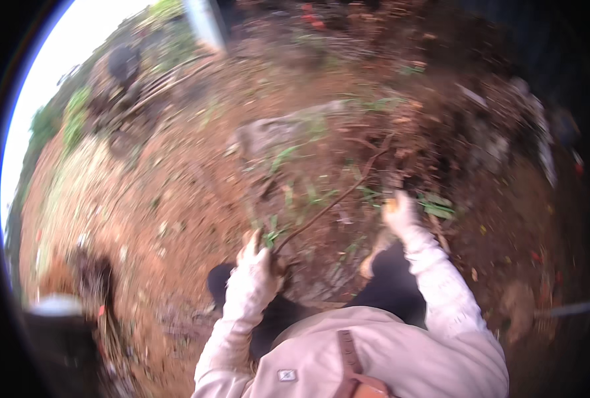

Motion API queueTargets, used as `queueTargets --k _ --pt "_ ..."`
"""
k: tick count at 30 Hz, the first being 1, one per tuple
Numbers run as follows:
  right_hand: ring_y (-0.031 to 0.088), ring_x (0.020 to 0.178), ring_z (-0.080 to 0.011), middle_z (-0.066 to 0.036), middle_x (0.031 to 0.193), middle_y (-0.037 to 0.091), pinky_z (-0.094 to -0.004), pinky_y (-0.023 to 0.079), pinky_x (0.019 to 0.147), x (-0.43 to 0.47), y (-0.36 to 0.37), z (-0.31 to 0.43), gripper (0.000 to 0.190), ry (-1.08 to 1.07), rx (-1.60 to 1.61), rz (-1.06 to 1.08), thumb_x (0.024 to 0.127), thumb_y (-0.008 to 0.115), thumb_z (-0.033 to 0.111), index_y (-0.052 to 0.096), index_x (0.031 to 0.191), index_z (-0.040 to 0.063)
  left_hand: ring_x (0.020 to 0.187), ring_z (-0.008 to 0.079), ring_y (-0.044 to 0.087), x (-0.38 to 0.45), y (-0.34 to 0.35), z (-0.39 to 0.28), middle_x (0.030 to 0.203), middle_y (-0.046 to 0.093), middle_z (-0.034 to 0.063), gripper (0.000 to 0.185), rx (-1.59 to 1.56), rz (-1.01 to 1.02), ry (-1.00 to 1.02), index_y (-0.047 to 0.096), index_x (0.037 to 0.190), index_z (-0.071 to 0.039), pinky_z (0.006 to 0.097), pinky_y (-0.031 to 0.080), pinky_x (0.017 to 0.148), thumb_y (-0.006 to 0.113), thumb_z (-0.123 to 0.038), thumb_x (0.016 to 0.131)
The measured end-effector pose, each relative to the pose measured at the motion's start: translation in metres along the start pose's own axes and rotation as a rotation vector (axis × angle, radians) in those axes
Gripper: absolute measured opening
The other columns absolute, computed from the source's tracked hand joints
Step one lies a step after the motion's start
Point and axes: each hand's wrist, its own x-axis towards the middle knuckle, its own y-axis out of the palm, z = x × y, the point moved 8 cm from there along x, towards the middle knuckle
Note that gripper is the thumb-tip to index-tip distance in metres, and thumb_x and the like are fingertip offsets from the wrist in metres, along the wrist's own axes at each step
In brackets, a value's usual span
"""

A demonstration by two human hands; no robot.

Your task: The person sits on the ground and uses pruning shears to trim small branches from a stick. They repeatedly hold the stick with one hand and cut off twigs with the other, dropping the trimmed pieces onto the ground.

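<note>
A thin brown stem [327, 208] runs from my left hand [256, 254] up and right towards a heap of dry brown plant matter [409, 134]. Its near end meets the curled fingers, and a small green sprig [272, 236] shows beside them. Farther right, my right hand [399, 213] reaches down at the near edge of the heap. Motion blur hides its fingertips and whatever they may hold. Green leaves [436, 206] lie just right of that wrist. Grass tufts [280, 160] grow from the soil between and beyond the hands.
Reddish bare soil [185, 184] slopes away to the left. A flat greyish stone or slab [285, 127] lies ahead. Poles or sticks [170, 82] and a dark rounded object [123, 63] sit at upper left. A bundle of dry stalks [111, 318] is at lower left.
</note>
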Motion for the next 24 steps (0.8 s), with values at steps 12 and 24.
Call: queueTargets --k 12,24 --pt "0.050 0.068 -0.0144 0.000 0.080 0.052 -0.0300 0.044 0.064 -0.022 0.022 -0.054 0.029 0.231 0.347 0.062 0.073 0.067 0.012 0.053 0.096 0.002 0.084 0.0306 0.062 -0.368 0.090 0.429 0.105 0.062 0.0186 0.046 -1.055 -0.900 -1.471 0.042 0.129 -0.007 0.0433 0.050 0.073 0.058 -0.018 0.087" --pt "0.050 0.064 -0.0113 -0.002 0.079 0.053 -0.0269 0.043 0.059 0.015 0.079 -0.074 0.029 0.527 0.575 0.117 0.074 0.064 0.003 0.053 0.101 0.001 0.105 0.0220 0.055 0.026 0.065 0.205 0.114 0.059 0.0144 0.043 -0.855 -0.102 -0.777 0.049 0.123 0.000 0.0318 0.044 0.090 0.058 -0.018 0.086"
